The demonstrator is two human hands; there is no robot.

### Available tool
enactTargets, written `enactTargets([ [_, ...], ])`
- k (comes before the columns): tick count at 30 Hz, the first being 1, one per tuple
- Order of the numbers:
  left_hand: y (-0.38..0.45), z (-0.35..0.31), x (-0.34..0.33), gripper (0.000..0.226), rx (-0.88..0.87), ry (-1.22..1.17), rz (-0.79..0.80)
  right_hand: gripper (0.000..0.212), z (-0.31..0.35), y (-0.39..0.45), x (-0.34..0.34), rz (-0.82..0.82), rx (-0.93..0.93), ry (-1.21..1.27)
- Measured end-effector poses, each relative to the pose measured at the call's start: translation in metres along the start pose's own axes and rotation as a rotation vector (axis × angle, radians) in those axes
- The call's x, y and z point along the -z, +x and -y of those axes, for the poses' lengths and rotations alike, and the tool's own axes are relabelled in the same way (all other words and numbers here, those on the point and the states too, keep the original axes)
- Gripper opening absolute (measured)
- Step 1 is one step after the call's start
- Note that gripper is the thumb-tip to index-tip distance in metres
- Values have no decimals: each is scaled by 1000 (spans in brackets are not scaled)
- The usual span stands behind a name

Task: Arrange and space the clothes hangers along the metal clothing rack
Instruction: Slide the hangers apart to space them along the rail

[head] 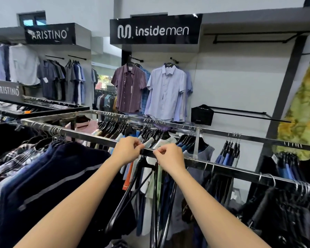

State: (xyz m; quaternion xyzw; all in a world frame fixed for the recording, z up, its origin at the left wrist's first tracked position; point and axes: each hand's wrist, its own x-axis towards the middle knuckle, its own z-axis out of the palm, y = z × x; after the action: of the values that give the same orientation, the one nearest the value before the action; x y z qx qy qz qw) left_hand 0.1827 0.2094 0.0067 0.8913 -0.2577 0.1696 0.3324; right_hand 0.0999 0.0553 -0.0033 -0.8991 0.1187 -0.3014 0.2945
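Observation:
A metal clothing rack rail (89,136) runs from upper left to lower right across the view. My left hand (127,149) and my right hand (168,158) both rest at the rail's middle, fingers pinched on hanger hooks there. Empty black hangers (132,192) dangle below my hands. To the left, dark shirts on hangers (52,169) bunch tightly on the rail. Several wire hooks (304,188) cluster at the right end, with dark clothes under them.
A second parallel rail (213,130) behind carries more black hangers and shirts. Wall displays hold a purple shirt (129,88) and a light blue shirt (166,90). A black post (284,97) stands at right beside a yellow-green garment (304,111).

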Motion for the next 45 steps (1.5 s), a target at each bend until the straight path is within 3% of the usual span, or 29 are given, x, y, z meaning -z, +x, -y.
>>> enactTargets([
  [6, -1, -5, -6, 30, -11, 118, 91, 23, -1, 1, 2, 30, 0, -198],
  [12, -3, -34, 6, 48, -61, 438, -58, 39, 8, -15, 24, 31, 100, -209],
  [15, -8, -67, 9, 45, -154, 319, -96, 45, 4, -19, 45, -30, 133, -222],
  [20, -22, -137, -13, 37, -351, 146, -74, 24, -28, -31, 106, -136, 98, -253],
  [28, -62, -243, -77, 37, -439, -85, 32, 24, -106, -81, 205, -265, -61, -229],
  [36, -108, -314, -134, 32, -422, -228, 114, 34, -192, -131, 278, -410, -187, -239],
  [45, -121, -346, -191, 31, -313, -228, 97, 30, -257, -149, 308, -320, -294, -186],
])
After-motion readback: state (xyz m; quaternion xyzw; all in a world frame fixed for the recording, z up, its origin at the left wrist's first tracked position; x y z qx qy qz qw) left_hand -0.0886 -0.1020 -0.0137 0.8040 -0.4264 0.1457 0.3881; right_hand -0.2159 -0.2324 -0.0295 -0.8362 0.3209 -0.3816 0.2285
